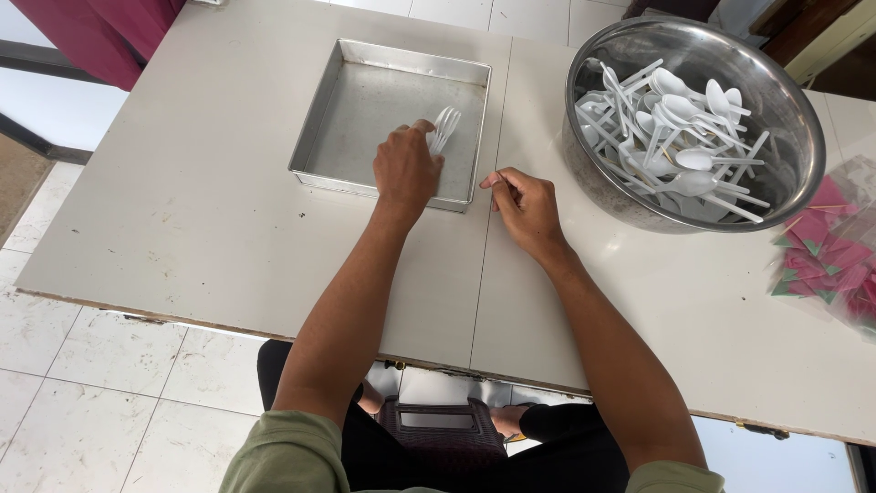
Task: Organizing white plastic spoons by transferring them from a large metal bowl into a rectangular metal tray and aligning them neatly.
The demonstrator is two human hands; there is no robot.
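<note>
My left hand (406, 167) reaches over the near rim of a square metal tray (324, 123) and grips a small bunch of white plastic forks (445, 128), whose tines point away from me inside the tray. My right hand (524, 206) rests on the white table just right of the tray, thumb and forefinger pinched on what looks like a thin wooden stick. Whether it is one stick or more is too small to tell. A large steel bowl (792, 100) holds several white plastic spoons and forks (680, 128).
A clear bag of pink and green packets (826, 251) lies at the table's right edge. A seam runs down the white table (182, 210) between my hands. Red cloth hangs at the far left corner. Tiled floor lies below the near edge.
</note>
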